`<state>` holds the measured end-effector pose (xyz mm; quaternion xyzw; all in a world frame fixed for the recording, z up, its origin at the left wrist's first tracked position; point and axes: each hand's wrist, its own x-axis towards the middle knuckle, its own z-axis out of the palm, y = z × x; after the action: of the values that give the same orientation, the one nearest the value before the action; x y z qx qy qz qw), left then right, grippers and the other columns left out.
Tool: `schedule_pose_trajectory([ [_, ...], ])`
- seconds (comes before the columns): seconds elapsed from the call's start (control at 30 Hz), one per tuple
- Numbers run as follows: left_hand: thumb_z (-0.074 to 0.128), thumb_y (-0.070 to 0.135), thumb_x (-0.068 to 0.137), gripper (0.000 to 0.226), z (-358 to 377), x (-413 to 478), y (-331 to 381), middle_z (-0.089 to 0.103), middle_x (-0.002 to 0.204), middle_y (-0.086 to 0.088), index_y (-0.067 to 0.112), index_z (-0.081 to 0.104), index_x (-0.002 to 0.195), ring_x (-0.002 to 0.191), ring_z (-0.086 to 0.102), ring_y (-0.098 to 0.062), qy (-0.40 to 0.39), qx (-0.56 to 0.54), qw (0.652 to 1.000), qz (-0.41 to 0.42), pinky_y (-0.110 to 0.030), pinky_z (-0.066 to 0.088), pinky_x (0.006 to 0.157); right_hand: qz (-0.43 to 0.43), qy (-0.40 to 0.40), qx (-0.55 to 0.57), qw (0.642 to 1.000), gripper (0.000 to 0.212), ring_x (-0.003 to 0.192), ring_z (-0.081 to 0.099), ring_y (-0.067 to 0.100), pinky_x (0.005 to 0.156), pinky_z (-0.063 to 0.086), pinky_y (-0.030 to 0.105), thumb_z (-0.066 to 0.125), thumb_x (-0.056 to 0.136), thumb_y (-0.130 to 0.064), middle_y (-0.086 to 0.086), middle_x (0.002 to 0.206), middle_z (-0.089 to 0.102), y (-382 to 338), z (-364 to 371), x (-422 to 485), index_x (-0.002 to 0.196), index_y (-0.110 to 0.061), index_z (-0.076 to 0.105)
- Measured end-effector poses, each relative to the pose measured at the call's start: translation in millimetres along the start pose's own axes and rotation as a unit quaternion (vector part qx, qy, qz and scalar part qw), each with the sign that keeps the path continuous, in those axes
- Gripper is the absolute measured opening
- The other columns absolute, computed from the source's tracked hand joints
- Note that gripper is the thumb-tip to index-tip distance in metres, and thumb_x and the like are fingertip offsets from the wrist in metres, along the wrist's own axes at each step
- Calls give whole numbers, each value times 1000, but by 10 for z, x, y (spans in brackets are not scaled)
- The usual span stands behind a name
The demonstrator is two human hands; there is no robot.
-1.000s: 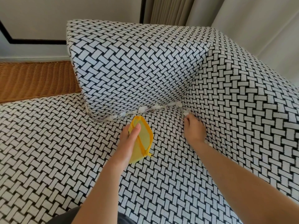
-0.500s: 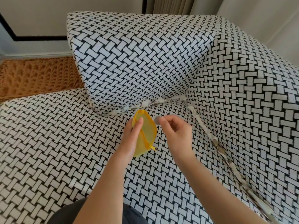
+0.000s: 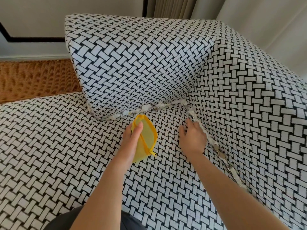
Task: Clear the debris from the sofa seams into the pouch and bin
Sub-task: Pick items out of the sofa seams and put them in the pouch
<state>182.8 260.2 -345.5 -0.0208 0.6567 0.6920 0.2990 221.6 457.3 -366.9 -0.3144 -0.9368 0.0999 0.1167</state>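
My left hand (image 3: pixel 131 140) grips a yellow mesh zip pouch (image 3: pixel 147 137), holding its mouth open above the sofa seat (image 3: pixel 66 146). My right hand (image 3: pixel 192 138) lies with fingers spread at the right-hand seam, its fingertips touching the pale paper scraps (image 3: pixel 214 143) wedged there. More whitish debris (image 3: pixel 146 107) fills the seam under the back cushion (image 3: pixel 132 67), just beyond the pouch. Whether the right fingers pinch a scrap is hidden.
The sofa is covered in black-and-white basketweave fabric, with the arm cushion (image 3: pixel 249 97) rising on the right. A wicker surface (image 3: pixel 36 78) sits behind the seat on the left. Wall and curtain (image 3: pixel 171 7) stand behind. No bin is in view.
My right hand carried a scrap from the seam to the pouch mouth half a second ago, then moved back right to the side seam. The left hand and pouch stayed almost still.
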Motion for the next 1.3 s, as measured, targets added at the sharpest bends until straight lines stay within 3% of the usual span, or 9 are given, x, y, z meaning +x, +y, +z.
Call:
schedule_pose_trajectory([
  [0.07, 37, 75, 62, 90, 2, -8, 1, 38, 137, -4, 33, 25, 141, 116, 44, -21, -1, 4, 1000, 1, -33, 37, 85, 46, 13, 28, 998, 38, 71, 57, 20, 53, 37, 24, 43, 95, -34, 7, 109, 58, -13, 16, 146, 128, -16, 45],
  [0.13, 37, 76, 62, 91, -3, -12, 6, 37, 139, -3, 34, 23, 142, 119, 42, -23, 0, 9, 1000, 4, -37, 37, 90, 96, 26, 56, 994, 32, 58, 50, 15, 46, 26, 20, 44, 94, -32, 4, 91, 62, 18, -1, 258, 122, -16, 49],
  [0.3, 39, 77, 68, 88, -13, -4, -2, 37, 137, -5, 31, 24, 142, 117, 44, -23, -6, 4, 1000, 9, -37, 38, 88, 155, 4, 52, 987, 24, 71, 57, 21, 64, 48, 32, 47, 95, -26, 6, 82, 63, 11, -27, 465, 110, -15, 61],
  [0.43, 39, 71, 63, 89, -6, -2, 9, 38, 136, -6, 29, 25, 141, 115, 45, -22, -13, 1, 1000, 15, -33, 41, 84, 180, -39, 37, 982, 24, 68, 55, 21, 61, 47, 29, 46, 95, -26, 6, 81, 62, 4, -54, 564, 105, -12, 63],
  [0.53, 40, 73, 60, 97, -19, 1, 13, 36, 140, -6, 28, 20, 145, 121, 43, -25, -18, -5, 1000, 4, -41, 40, 97, 157, -79, -20, 984, 20, 70, 52, 20, 59, 42, 28, 47, 94, -18, 9, 88, 62, -24, -114, 635, 105, -6, 59],
  [0.73, 40, 73, 65, 94, 5, -107, 69, 35, 142, -5, 28, 19, 145, 123, 41, -24, -17, 3, 1000, -1, -42, 36, 101, 127, -33, -26, 991, 20, 73, 60, 24, 67, 51, 35, 42, 97, -19, 9, 83, 63, -30, -90, 423, 103, -7, 57],
  [0.87, 44, 74, 71, 71, 81, -214, 82, 38, 134, -6, 29, 34, 125, 113, 46, -21, 3, 6, 1000, 11, -35, 43, 87, 123, -46, -27, 991, 23, 67, 52, 21, 61, 44, 30, 39, 98, -22, 6, 76, 57, 3, -83, 462, 103, -10, 57],
  [1.1, 33, 96, 47, 104, 380, -399, -130, 44, 130, -3, 31, 39, 128, 121, 43, -32, 38, 110, 992, 54, -57, 34, 103, 72, -121, -27, 990, 41, 73, 45, 20, 62, 35, 28, 30, 98, -41, 3, 81, 52, 85, -130, 565, 111, -12, 54],
  [1.3, 50, 87, 46, 96, 569, -513, -221, 47, 125, -14, 30, 45, 123, 121, 40, -41, 22, 4, 1000, 7, -59, 37, 101, 89, -103, 8, 991, 27, 52, 37, 8, 43, 23, 21, 38, 98, -28, -6, 62, 41, 103, -128, 567, 111, -13, 56],
])
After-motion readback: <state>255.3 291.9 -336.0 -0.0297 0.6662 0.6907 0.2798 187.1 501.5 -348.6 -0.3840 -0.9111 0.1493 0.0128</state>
